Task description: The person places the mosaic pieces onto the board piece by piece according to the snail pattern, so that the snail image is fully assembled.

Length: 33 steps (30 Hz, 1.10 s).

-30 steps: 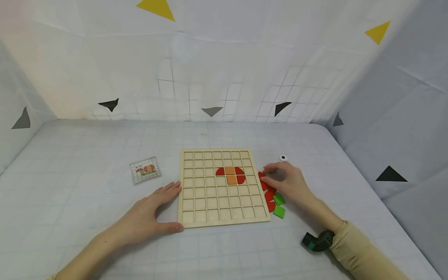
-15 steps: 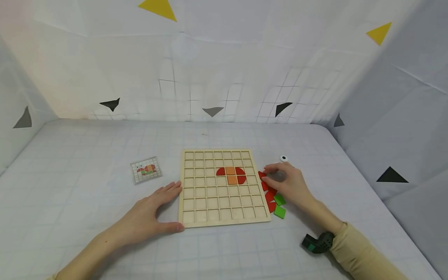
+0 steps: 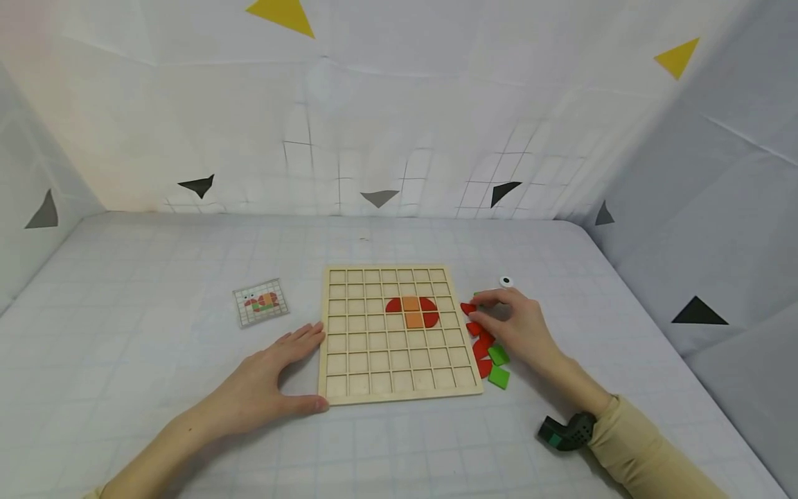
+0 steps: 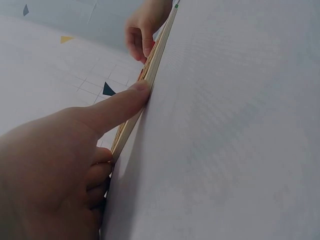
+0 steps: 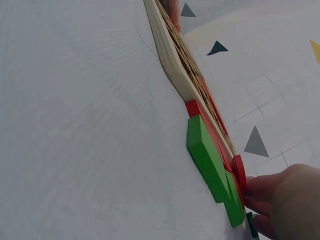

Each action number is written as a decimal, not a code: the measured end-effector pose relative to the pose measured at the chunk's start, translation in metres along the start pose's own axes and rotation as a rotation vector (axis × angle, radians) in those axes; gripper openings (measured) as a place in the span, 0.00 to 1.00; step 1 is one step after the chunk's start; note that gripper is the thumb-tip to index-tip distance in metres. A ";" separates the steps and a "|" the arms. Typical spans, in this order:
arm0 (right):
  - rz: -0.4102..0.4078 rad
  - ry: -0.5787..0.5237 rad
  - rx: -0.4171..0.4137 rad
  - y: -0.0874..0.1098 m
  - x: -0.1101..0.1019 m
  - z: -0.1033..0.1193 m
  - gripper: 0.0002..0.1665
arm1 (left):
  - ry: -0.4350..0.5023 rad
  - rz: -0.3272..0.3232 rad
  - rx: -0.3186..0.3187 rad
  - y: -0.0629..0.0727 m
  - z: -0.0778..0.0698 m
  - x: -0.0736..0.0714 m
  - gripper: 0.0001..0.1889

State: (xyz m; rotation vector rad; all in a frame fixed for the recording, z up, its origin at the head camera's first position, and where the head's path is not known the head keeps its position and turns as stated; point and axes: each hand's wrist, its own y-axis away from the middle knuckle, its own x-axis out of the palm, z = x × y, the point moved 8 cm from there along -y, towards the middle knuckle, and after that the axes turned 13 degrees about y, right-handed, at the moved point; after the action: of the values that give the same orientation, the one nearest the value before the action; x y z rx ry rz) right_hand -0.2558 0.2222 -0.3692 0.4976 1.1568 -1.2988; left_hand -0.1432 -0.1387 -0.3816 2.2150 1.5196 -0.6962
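Observation:
A light wooden grid board (image 3: 374,364) lies flat in the head view, with orange squares (image 3: 413,319) and red rounded pieces (image 3: 430,319) set in its upper right cells. My left hand (image 3: 264,384) rests against the board's left edge, thumb at the near corner and fingers spread along the side. Beyond the right edge, my right hand (image 3: 514,326) pinches a red piece (image 5: 239,172) between thumb and fingers. Under and beside it lie more red pieces (image 3: 483,367) and green tiles (image 3: 499,377). The fingertips partly hide the pile's far end.
Left of the board lies a small pattern card (image 3: 261,303) showing a coloured figure on a grid. A white eye disc (image 3: 506,281) is just beyond my right hand. A dark wrist device (image 3: 566,432) sits by my right sleeve. White cloth walls (image 3: 399,125) rise behind the table.
The red piece at my right fingertips has come apart slightly from the red one below it, and my right hand has shifted a little. The left hand and board stay put.

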 end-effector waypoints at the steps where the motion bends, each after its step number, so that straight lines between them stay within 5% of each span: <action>1: -0.001 0.001 0.000 0.000 0.000 0.000 0.13 | 0.000 0.000 0.000 0.000 0.000 0.000 0.51; 17: -0.021 -0.014 0.019 0.000 -0.005 0.005 0.15 | -0.002 -0.003 0.008 0.000 0.001 0.000 0.51; 33: 0.011 -0.158 -0.143 -0.004 0.007 0.063 0.15 | 0.000 0.007 0.009 -0.001 0.001 0.001 0.51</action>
State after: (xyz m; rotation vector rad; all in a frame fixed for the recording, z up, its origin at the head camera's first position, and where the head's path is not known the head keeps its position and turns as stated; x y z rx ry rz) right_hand -0.2367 0.1653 -0.3483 0.2905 1.1034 -1.2136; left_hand -0.1441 -0.1383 -0.3828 2.2251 1.5113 -0.7026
